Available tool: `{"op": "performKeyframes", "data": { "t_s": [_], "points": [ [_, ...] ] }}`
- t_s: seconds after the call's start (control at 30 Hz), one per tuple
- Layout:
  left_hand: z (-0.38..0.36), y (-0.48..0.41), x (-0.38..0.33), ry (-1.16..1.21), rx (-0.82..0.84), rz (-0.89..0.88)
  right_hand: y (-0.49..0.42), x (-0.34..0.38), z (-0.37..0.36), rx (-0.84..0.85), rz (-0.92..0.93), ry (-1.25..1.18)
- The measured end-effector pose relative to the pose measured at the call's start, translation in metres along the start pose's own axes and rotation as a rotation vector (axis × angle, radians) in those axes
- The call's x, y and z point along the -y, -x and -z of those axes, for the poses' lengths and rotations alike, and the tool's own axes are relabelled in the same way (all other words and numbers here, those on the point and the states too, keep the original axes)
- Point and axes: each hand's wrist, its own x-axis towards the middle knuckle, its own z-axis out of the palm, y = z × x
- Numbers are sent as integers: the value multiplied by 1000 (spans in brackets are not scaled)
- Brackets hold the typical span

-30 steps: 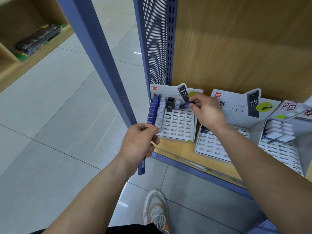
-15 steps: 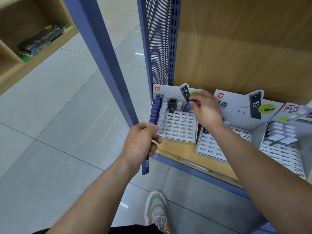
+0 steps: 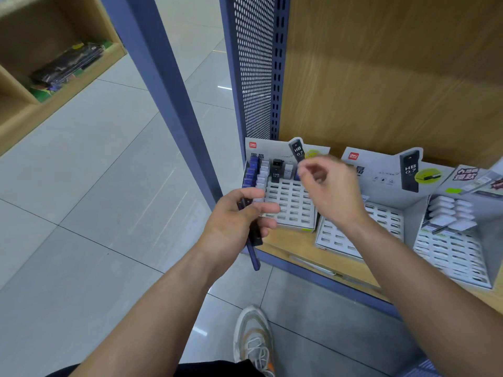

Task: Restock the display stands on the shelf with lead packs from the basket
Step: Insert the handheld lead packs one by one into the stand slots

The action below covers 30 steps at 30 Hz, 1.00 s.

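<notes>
My left hand (image 3: 234, 224) grips a few slim lead packs, a dark blue one (image 3: 253, 258) and a black one (image 3: 256, 236), just in front of the left display stand (image 3: 292, 206). That white slotted stand holds a column of blue packs (image 3: 250, 172), white packs (image 3: 262, 175) and a black HB 0.7 pack (image 3: 276, 170) along its back and left side. My right hand (image 3: 330, 191) hovers above the stand's right part, blurred, fingers loosely curled and holding nothing. A blue pack (image 3: 297, 176) stands in the back row just left of its fingertips.
A second slotted stand (image 3: 383, 216) and a third with white packs (image 3: 446, 213) sit further right on the wooden shelf (image 3: 294, 247). A blue post (image 3: 168, 104) and a perforated panel (image 3: 255, 63) bound the left side. My shoe (image 3: 254, 341) is on the tiled floor.
My right hand has let go of the blue pack at the stand's back row and drawn back toward me. My left hand has loosened and fanned its packs slightly.
</notes>
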Motion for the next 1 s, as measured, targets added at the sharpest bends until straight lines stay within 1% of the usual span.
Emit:
{"op": "performKeyframes", "data": {
  "t_s": [0.1,0.17,0.2,0.33,0.4,0.47,0.6,0.7,0.8,0.87,1.0],
  "points": [
    [-7,1,-3,113,57,-12,48,40,16,212,-248,-332],
    [-14,5,-7,160,108,-23,71,57,23,291,-369,-417],
    [-19,9,-9,180,133,-26,79,62,27,301,-419,-456],
    [-46,24,-21,288,175,-33,98,74,44,202,-565,-588],
    [-60,30,-28,340,206,-52,106,78,52,243,-564,-616],
    [-73,35,-34,361,253,-70,114,81,62,263,-549,-696],
    [-101,47,-40,294,343,-99,126,83,89,153,-516,-814],
    [-118,54,-51,252,377,-156,136,77,114,97,-485,-828],
    [-128,58,-67,212,339,-226,147,68,137,79,-478,-810],
    [-135,61,-72,129,294,-240,154,61,150,50,-475,-821],
    [-158,65,-51,-68,204,-229,162,49,171,-11,-395,-781]
  ]
}}
